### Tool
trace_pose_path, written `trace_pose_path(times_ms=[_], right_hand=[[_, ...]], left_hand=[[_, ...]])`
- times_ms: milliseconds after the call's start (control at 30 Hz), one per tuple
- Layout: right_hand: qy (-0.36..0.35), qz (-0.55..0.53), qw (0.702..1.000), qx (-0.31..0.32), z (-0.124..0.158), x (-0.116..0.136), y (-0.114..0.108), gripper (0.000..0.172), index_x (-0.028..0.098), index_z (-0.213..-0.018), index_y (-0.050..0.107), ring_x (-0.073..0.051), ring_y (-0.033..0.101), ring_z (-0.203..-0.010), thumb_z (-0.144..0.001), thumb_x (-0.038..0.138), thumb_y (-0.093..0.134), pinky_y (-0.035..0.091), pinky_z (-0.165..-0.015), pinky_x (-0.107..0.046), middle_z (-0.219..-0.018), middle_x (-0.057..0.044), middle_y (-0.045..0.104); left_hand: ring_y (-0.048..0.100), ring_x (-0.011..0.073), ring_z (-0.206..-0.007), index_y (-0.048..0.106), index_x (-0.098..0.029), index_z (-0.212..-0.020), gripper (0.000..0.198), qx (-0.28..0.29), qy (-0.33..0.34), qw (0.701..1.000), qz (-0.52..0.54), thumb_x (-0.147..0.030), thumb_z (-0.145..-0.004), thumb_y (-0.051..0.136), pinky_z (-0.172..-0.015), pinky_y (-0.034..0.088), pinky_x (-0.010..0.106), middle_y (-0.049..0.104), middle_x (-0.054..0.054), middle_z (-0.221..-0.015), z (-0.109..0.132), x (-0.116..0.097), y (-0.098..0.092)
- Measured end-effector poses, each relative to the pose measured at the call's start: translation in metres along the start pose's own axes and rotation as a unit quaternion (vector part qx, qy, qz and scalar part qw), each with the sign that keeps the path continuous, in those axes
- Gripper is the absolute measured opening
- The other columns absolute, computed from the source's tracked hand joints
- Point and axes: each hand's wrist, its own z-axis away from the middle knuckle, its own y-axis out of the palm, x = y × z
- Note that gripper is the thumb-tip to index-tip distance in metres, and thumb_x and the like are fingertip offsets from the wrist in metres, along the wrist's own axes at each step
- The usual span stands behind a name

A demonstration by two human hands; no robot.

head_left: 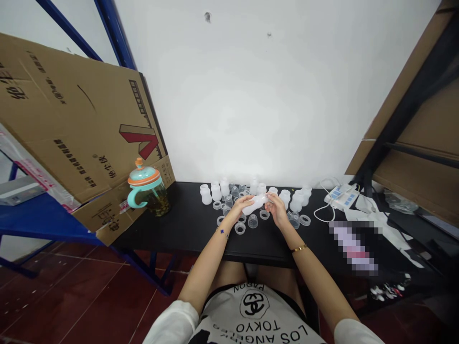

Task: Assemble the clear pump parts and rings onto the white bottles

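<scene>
Steady on one side, light on the other

The white wall [268,105] closes off the rear. The black table [193,234] crosses the lower frame, its front edge passing beneath the forearms; the open room is lower left of centre. A cardboard box [71,124] and lidded pitcher [152,198] bound the left, a white power strip [344,196] the right. Standing bottles [205,194] line the back.

The held bottle [253,205] slants at lower centre. The left hand [237,208] wraps its body; the right hand [275,206] has a narrow grip at its right end, fingers hiding any small part there. Best, I judge, to brace with the left without squeezing, work lightly with the right fingertips, and clear the domed caps [253,220] and loose rings [240,228] below.
</scene>
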Motion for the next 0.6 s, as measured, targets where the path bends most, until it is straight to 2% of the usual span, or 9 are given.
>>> trace_pose_path(times_ms=[600], right_hand=[[0.004, 0.003, 1.000, -0.014, -0.0009, -0.0019, -0.0002, 0.035, 0.020, -0.076, 0.060, -0.009, 0.055, -0.047, -0.066, 0.044, 0.085, 0.037, -0.035, -0.020, -0.069, 0.003, 0.061]], left_hand=[[0.064, 0.0213, -0.086, 0.074, -0.014, -0.109, 0.052, 0.002, -0.004, 1.000, -0.009, -0.039, -0.065, 0.085, -0.073, 0.040, 0.028, 0.072, 0.010, -0.105, 0.0006, -0.0005, 0.0002]])
